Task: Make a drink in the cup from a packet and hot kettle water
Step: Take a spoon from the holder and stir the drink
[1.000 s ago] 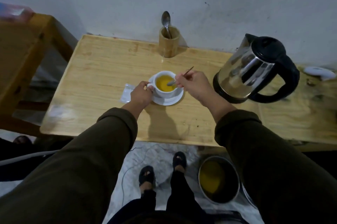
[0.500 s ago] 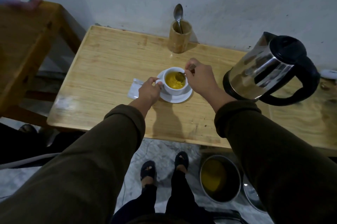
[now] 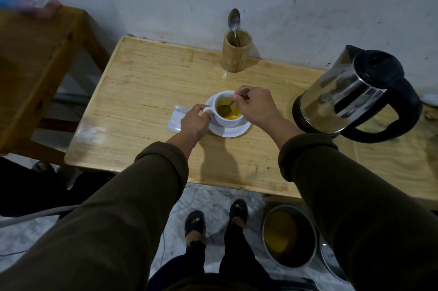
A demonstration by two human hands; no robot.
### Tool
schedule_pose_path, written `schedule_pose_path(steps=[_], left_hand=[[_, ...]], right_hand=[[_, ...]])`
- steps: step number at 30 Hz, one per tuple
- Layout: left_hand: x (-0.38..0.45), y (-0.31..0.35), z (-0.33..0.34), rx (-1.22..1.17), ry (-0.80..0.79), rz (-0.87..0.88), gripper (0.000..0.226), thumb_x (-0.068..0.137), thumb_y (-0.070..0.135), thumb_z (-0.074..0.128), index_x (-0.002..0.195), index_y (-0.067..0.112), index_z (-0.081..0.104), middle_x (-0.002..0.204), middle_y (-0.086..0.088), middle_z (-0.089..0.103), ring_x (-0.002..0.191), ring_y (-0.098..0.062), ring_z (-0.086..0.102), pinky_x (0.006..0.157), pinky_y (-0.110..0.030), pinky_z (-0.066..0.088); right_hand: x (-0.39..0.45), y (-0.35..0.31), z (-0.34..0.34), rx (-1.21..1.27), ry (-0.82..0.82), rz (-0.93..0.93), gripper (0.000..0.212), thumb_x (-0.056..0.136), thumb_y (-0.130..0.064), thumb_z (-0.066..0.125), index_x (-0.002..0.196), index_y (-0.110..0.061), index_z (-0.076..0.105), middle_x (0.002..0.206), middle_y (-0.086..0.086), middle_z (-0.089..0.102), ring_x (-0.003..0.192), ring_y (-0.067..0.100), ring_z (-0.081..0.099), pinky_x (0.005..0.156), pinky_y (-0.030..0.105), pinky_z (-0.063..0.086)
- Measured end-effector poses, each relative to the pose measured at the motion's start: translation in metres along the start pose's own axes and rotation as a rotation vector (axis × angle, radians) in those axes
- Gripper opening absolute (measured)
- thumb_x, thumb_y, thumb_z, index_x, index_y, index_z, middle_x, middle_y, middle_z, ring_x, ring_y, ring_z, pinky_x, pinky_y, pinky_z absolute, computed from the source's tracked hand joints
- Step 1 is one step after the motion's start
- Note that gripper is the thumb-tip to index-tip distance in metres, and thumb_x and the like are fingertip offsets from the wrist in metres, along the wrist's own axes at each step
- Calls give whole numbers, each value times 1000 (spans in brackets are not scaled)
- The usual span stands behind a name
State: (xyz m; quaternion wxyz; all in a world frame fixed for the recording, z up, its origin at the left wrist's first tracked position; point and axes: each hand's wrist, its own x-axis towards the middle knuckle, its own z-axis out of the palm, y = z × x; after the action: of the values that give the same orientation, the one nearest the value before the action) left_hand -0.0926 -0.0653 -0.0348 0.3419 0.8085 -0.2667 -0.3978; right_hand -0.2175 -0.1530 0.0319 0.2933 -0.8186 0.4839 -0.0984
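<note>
A white cup filled with yellow liquid stands on a white saucer in the middle of the wooden table. My left hand pinches the cup's handle. My right hand holds a small spoon whose bowl is dipped in the liquid. A pale packet lies flat on the table just left of the cup, partly under my left hand. The steel kettle with black lid and handle stands at the right.
A bamboo holder with a second spoon stands by the wall behind the cup. A second wooden table is at the left. On the floor sits a metal pot with yellow liquid, beside my feet.
The spoon's bowl has gone from above the cup's rim down into the liquid, with my right hand lowered over the cup. My left hand stays on the handle.
</note>
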Motion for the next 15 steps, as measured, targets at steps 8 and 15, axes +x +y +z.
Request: schedule_pose_path(steps=[8, 15], left_hand=[[0, -1, 1, -22, -3, -9, 34, 97, 35, 44, 125, 22, 54, 129, -13, 60, 119, -30, 54, 93, -35, 44], [-2, 0, 0, -24, -2, -6, 36, 97, 35, 44, 128, 20, 53, 129, -13, 60, 119, -31, 54, 94, -36, 44]], right_hand=[[2, 3, -12, -109, -38, 2, 25, 96, -25, 51, 98, -6, 67, 98, 15, 69, 95, 28, 61, 76, 31, 45], [1, -1, -2, -74, -2, -20, 23, 97, -19, 46, 104, -6, 63, 105, 14, 68, 98, 30, 61, 78, 34, 48]])
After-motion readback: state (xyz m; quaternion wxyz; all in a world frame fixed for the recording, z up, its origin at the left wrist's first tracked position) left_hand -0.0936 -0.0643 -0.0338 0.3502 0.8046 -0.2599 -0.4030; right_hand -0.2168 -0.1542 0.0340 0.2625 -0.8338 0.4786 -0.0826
